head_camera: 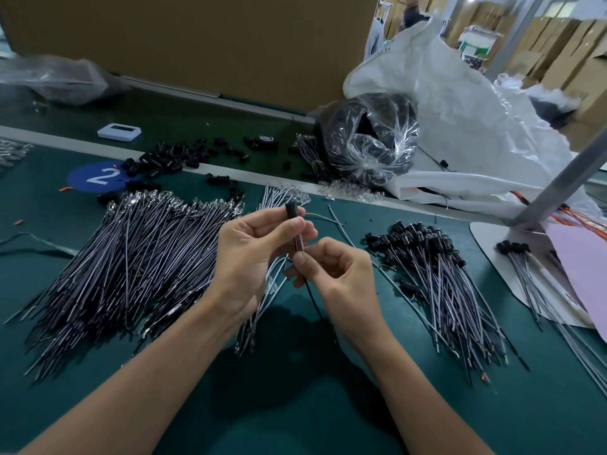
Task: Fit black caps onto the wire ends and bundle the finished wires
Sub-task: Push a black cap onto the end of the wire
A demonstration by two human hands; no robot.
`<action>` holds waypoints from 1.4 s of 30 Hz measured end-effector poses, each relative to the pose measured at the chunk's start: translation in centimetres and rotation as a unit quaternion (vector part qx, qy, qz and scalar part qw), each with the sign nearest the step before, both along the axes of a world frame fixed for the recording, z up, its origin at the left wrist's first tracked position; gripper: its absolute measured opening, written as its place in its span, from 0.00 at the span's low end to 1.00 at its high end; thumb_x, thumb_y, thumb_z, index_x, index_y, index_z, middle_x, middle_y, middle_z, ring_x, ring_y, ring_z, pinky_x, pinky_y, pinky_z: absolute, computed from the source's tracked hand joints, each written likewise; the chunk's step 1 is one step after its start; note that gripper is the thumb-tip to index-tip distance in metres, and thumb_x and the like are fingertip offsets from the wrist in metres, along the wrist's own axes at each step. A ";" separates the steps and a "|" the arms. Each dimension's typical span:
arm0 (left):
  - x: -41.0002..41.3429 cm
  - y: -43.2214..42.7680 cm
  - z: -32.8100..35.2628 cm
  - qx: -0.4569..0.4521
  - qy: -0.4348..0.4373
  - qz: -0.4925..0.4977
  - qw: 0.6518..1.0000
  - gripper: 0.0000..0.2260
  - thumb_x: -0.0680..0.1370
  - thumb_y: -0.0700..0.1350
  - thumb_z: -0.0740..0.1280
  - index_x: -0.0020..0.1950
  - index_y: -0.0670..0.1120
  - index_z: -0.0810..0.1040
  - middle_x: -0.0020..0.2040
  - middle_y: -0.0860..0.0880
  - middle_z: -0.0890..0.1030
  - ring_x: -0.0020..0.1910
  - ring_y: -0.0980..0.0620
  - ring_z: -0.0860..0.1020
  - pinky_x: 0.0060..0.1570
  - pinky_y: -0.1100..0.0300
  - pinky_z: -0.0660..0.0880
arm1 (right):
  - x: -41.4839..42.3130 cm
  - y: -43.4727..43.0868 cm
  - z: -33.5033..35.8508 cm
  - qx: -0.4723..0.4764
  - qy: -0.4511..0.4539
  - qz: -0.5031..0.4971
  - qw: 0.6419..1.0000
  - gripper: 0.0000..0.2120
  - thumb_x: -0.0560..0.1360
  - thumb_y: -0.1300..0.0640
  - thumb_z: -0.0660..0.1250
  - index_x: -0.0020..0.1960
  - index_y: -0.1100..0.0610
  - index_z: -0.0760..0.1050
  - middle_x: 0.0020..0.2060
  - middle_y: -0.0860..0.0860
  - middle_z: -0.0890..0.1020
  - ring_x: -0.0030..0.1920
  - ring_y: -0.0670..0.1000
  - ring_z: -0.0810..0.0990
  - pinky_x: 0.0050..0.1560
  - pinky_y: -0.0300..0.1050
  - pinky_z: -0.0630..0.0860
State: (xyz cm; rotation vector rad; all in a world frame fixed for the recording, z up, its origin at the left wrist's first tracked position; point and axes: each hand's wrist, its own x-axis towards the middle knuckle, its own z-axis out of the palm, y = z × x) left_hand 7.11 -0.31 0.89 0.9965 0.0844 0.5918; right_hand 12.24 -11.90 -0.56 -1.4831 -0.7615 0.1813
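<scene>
small black plastic tube cap [290,209] sits atop thin dark wire [312,298] | left hand [253,254] pinches cap | right hand [341,274] pinches wire

A small white device [119,130] lies beyond a blue round sticker [98,176] marked 2 on the green desk [525,405]. At the right a big white plastic bag [460,119] slumps near a grey metal post [565,178] and a pink sheet [581,261].

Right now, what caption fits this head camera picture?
Left hand holds a black cap, right hand pinches its wire, above wire piles on a green table.
</scene>
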 end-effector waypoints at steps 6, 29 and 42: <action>-0.2 0.1 -0.1 0.005 0.013 0.001 1.000 0.06 0.66 0.40 0.73 0.41 0.43 0.86 0.37 0.44 0.84 0.36 0.49 0.84 0.35 0.61 0.79 | -0.3 -0.5 0.3 -0.014 0.002 0.021 1.000 0.05 0.75 0.61 0.70 0.40 0.57 0.80 0.31 0.53 0.84 0.30 0.50 0.82 0.37 0.40 0.78; 0.1 0.4 0.1 0.069 0.146 -0.115 0.980 0.07 0.63 0.42 0.76 0.40 0.45 0.87 0.39 0.40 0.85 0.28 0.48 0.82 0.30 0.62 0.77 | 18.0 6.8 1.8 -0.545 -0.297 -0.197 0.759 0.12 0.75 0.70 0.61 0.56 0.62 0.78 0.51 0.61 0.80 0.51 0.63 0.80 0.41 0.49 0.72; 0.2 0.9 -0.3 0.069 0.123 -0.050 0.989 0.13 0.64 0.45 0.75 0.47 0.42 0.84 0.41 0.41 0.85 0.24 0.54 0.75 0.29 0.64 0.75 | 13.7 1.6 2.4 -0.279 -0.263 -0.191 0.904 0.08 0.75 0.65 0.67 0.51 0.60 0.83 0.36 0.51 0.83 0.33 0.42 0.79 0.38 0.27 0.73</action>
